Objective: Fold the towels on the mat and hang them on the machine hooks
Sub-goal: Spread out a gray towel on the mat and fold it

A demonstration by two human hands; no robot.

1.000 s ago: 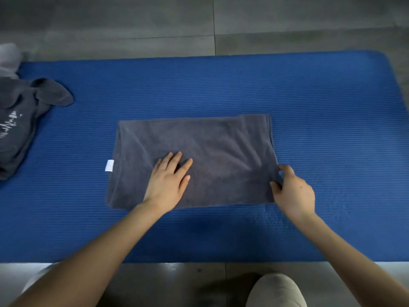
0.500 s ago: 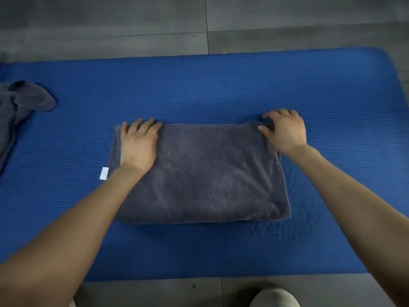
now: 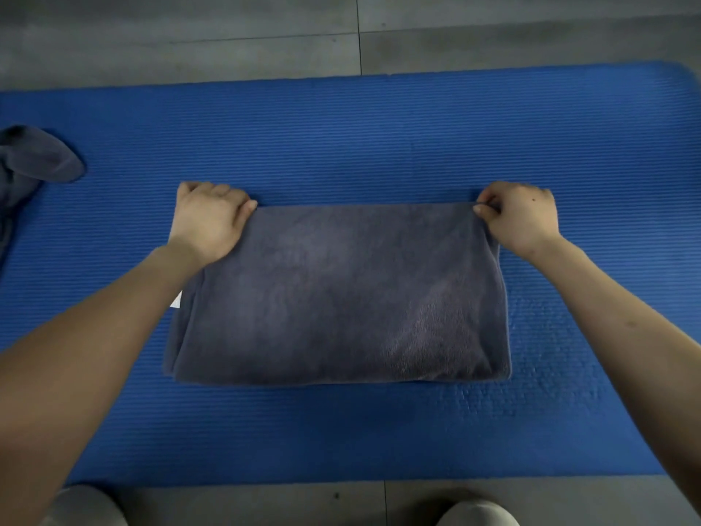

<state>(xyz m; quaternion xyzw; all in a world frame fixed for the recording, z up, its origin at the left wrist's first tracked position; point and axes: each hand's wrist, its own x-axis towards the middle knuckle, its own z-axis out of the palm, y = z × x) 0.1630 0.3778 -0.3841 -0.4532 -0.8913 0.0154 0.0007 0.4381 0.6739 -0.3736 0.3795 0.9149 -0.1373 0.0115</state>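
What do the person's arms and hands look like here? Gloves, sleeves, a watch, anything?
Nothing worn that shows. Both forearms are bare as far as the picture edge, with no sleeve in view. The left hand and right hand have no gloves, rings, watch or bands. The right hand has a small dark dot on its back.

Two towels [image 3: 341, 298], one mat [image 3: 379, 138], two hands [image 3: 208, 220]

Prob. gym or workout rm, ribbed blue exercise mat [image 3: 379, 138], grey tiled floor [image 3: 189, 39]

grey towel [image 3: 341, 298] | folded rectangle, flat | mid blue mat [image 3: 379, 138] | second grey towel [image 3: 34, 157] crumpled, far left edge
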